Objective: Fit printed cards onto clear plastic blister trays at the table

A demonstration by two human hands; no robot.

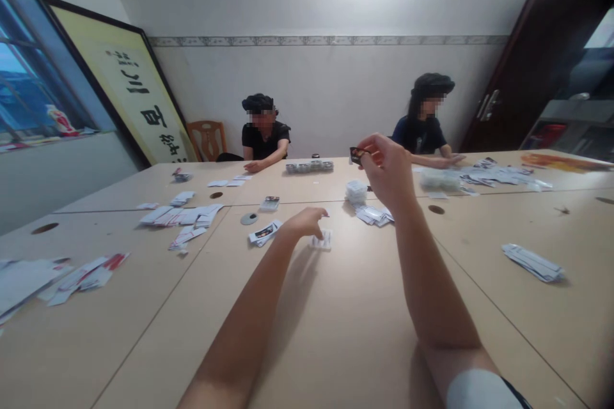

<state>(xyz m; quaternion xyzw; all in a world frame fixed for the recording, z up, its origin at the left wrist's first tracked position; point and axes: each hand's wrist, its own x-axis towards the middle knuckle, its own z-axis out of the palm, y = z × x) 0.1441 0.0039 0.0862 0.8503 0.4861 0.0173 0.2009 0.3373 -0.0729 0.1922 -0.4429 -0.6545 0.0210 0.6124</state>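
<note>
My right hand is raised above the table, pinching a small black card with an orange print between thumb and fingers. Lower and to the left, my left hand has its thumb and fingers apart over a small clear plastic case. The thumb reaches down to the case; whether it touches is hard to tell. Beside my left wrist lie white slips with a dark printed picture. Below my right hand are a stack of clear cases and a pile of white slips.
Across the table sit two people. A row of stacked round-looking containers stands near the far edge. Paper slips lie to the left, a bundle of strips to the right. A grey disc and a filled case lie left of centre.
</note>
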